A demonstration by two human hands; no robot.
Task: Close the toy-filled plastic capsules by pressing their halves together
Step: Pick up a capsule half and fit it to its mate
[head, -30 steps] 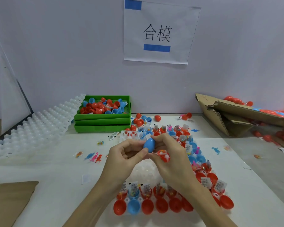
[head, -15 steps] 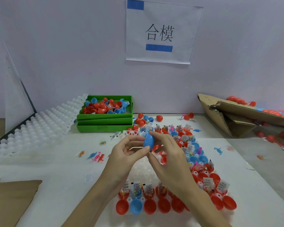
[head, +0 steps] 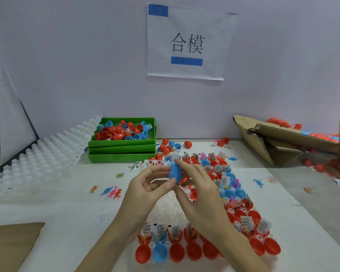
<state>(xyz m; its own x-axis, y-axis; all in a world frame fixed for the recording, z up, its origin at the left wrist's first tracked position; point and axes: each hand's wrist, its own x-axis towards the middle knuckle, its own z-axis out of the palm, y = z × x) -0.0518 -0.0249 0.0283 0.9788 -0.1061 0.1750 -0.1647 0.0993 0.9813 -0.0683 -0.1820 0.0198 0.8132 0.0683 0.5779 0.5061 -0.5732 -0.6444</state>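
Head view: blue egg capsule (head: 175,172) held upright above desk (head: 67,203), halves together, pinched betw. both hands. Left hand (head: 145,191) w/ thumb tip on lower side of capsule, index curved over toward its top; left fingers (head: 157,169) grasping capsule. Right hand (head: 196,191) w/ index tip near pointed top, thumb at base; right fingers (head: 182,163) grasping same capsule.

Below & right of fingers: white tray (head: 171,211) w/ open red & blue capsule halves (head: 177,252), many w/ small toys & labelled packets inside. Just left of fingers on desk: loose plastic dinosaurs (head: 113,192). Beyond fingers: stacked green bins (head: 122,148) w/ loose capsule halves; white mould trays (head: 39,158) far left. Far right: torn cardboard box (head: 279,140) w/ closed capsules. Paper sign (head: 188,42) on wall, above fingers.
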